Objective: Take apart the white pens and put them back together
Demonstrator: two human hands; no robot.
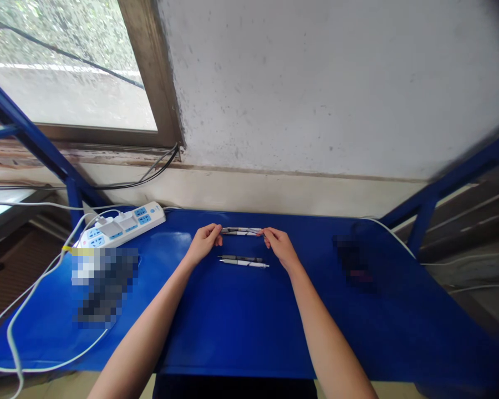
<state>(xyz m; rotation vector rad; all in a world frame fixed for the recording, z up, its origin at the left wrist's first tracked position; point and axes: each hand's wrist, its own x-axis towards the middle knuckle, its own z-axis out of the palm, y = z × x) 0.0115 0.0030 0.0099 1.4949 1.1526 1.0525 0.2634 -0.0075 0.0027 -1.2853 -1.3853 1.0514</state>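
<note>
Head view: the left arm [143, 327] and the right arm [324, 327] reach forward from the bottom edge, slanting toward each other over the blue counter [237, 327]. The left hand [205, 243] and the right hand [278, 245] face each other, fingers bent, each grip pinched closed on one end of a slim item [242, 231]. It lies crosswise between them, near the counter's far edge, grey and white with dark marks; I cannot tell whether it is one pen or several, or whether it touches the surface. Just nearer the person, a dark pen [241, 257] and a white pen [245, 264] with darker patches lie side by side, points to the left.
</note>
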